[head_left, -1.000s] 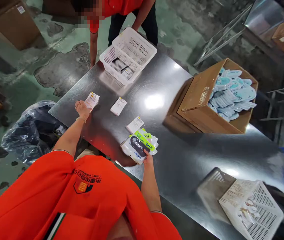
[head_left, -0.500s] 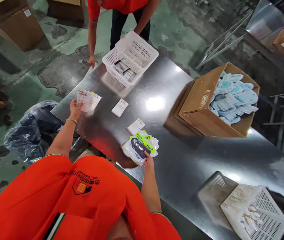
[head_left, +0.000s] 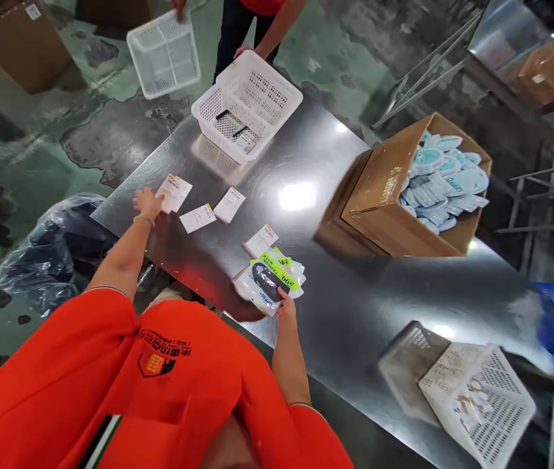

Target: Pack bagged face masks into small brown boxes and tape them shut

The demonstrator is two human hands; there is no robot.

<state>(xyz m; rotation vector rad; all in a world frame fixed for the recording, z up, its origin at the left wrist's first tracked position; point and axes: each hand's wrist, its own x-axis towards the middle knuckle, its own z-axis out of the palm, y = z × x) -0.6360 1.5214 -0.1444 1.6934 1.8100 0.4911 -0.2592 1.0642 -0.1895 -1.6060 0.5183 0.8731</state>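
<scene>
On the metal table (head_left: 349, 306), my left hand (head_left: 148, 203) has its fingers spread at the edge of a stack of white labelled cards (head_left: 175, 193). A single white card (head_left: 197, 218) lies just right of it, and another card stack (head_left: 229, 204) lies beyond that one. My right hand (head_left: 285, 304) grips the near edge of several packaged face masks (head_left: 267, 280) with green bands, thumb on top. One more card stack (head_left: 261, 241) touches the far side of the mask packages.
A divided white basket (head_left: 277, 85) stands at the far end, steadied by another person's hand (head_left: 243, 51); that person also holds a white tray (head_left: 152, 58). An open carton (head_left: 372, 202) of packages and a white basket (head_left: 506, 417) stand right.
My left hand has lowered the cards onto the table, its fingers now spread, and one card lies apart to the right. The other person has raised a white tray.
</scene>
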